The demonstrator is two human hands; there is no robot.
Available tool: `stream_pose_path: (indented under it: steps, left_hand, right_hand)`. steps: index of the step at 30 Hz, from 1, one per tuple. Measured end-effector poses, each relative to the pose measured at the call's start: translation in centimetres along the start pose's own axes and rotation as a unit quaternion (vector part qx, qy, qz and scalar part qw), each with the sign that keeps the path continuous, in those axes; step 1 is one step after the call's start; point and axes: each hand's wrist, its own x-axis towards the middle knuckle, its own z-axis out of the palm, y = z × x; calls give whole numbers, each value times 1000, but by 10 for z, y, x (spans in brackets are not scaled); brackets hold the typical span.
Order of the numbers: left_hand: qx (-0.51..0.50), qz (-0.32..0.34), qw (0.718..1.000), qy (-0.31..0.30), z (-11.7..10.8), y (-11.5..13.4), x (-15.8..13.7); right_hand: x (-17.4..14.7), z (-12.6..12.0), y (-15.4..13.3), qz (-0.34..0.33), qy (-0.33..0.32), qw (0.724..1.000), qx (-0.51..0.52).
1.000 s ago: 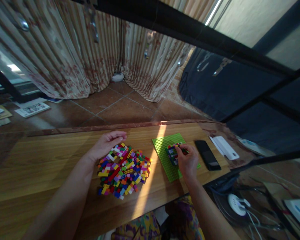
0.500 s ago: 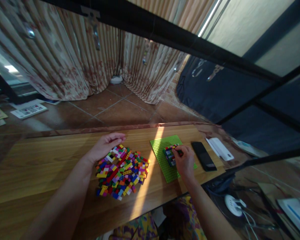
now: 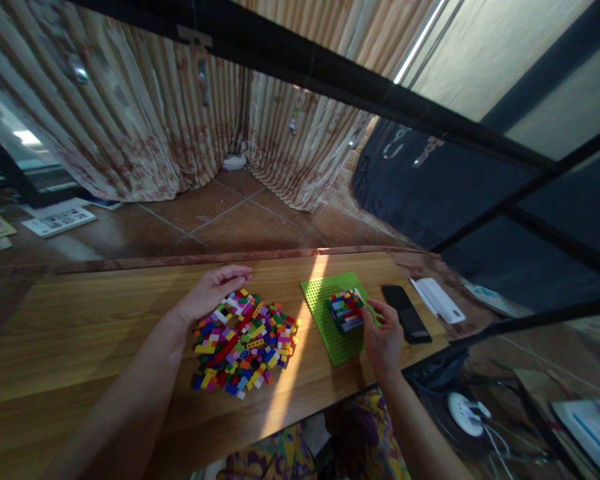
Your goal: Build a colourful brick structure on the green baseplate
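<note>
My left hand (image 3: 219,288) rests at the far-left side of a pile of small coloured building bricks (image 3: 253,343), its fingers loosely bent with the thumb apart; nothing shows in it. To the right, a green studded baseplate (image 3: 343,350) lies on the table. A low multicoloured brick block (image 3: 346,310) sits on it, with blue, green, white and red bricks. My right hand (image 3: 384,333) is at the block's right side, over the baseplate's right edge. Its thumb and forefinger are apart, and green shows between them. The thumb tip is close to the block; contact is unclear.
A black phone (image 3: 407,313) lies right of the baseplate, with a white flat object (image 3: 439,300) beyond it. The wooden table (image 3: 105,320) has a strip of sunlight across it. A dark metal bar (image 3: 320,63) crosses above. A white power socket (image 3: 465,413) with cables is at lower right.
My right hand has moved off the top of the brick block to its right side, and its thumb and forefinger have parted. More of the block shows. The left hand stays in place.
</note>
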Motion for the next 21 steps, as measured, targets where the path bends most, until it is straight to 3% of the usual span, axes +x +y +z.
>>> stream_pose_path:
  steps: [4,7,12,17,21]
  left_hand:
    - [2,0,1000,4,0,-1,1]
    - [1,-5,1000,4,0,-1,0]
    - [-3,-9,1000,5,0,0,0]
    - [-6,-12,1000,6,0,0,0]
    - [-2,-15,1000,12,1,0,-1]
  right_hand:
    - [5,3,-5,-16,-14,1000,-12]
    - [8,12,-5,10,-28,1000,-6]
    - [12,27,-5,101,-36,993,55]
    - [17,29,-14,238,-66,951,185]
    - [20,27,-20,268,-73,938,210]
